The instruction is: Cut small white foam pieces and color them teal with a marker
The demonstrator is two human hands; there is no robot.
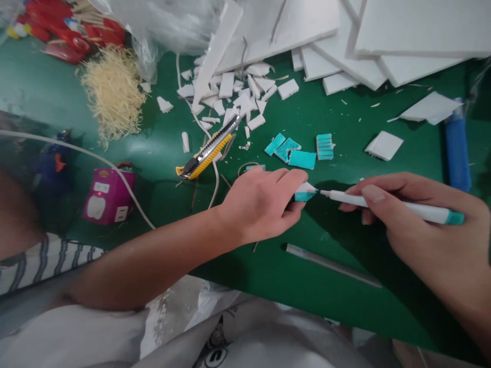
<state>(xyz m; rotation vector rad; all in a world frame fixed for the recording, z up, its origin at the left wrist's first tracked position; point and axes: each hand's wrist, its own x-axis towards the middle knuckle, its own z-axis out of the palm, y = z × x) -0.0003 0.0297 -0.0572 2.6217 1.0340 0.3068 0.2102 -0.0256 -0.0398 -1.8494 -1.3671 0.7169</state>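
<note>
My left hand (264, 202) is closed around a small foam piece (306, 191), white above and teal along its lower side. Between the fingers of my right hand (418, 235) is a white felt-tip marker (414, 208) with a teal end. Its tip meets or nearly meets the pointed right end of the foam; I cannot tell which. Just beyond my left hand lie several teal-coloured foam pieces, among them a plain rectangle (302, 159) and a striped one (325, 147). A yellow utility knife (209, 149) rests to their left with some blade showing.
White foam scraps (245, 97) are heaped behind the knife, and foam sheets (425, 30) are stacked at the back right. Toothpicks (113, 94) lie in a pile at left. A white cord (130, 186) passes a magenta box (109, 197). Nearer me is a grey rod (333, 265).
</note>
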